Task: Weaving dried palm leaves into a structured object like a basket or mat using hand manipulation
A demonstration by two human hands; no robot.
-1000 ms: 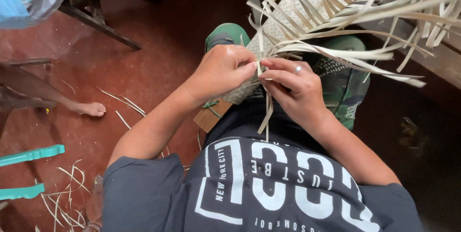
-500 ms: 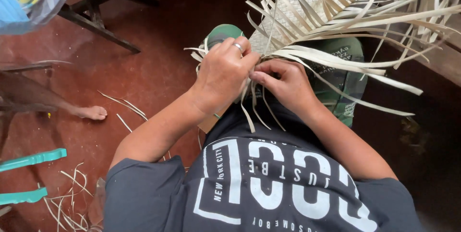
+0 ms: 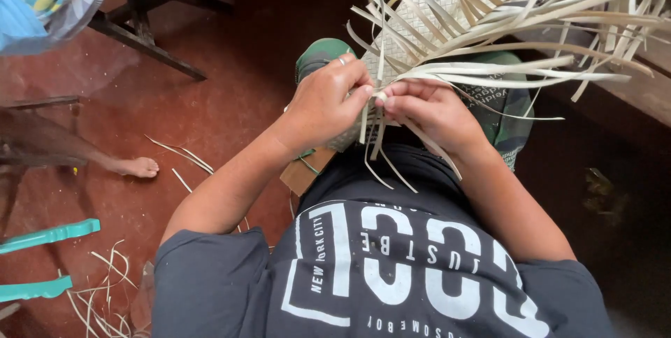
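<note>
Both hands meet at the near edge of the pale woven palm-leaf mat (image 3: 419, 20) on the lap: left hand (image 3: 325, 104) and right hand (image 3: 430, 111) fingers pinch its loose pale leaf strips (image 3: 374, 125).

I see the left hand (image 3: 323, 104) lowered and turned since half a second ago — its ring now points up at the top edge, fingertips meeting those of the right hand (image 3: 432, 111), which has opened flatter. The loose strips (image 3: 377, 146) below the hands hang in a tighter bunch, and the mat (image 3: 426, 16) has shifted slightly.
</note>
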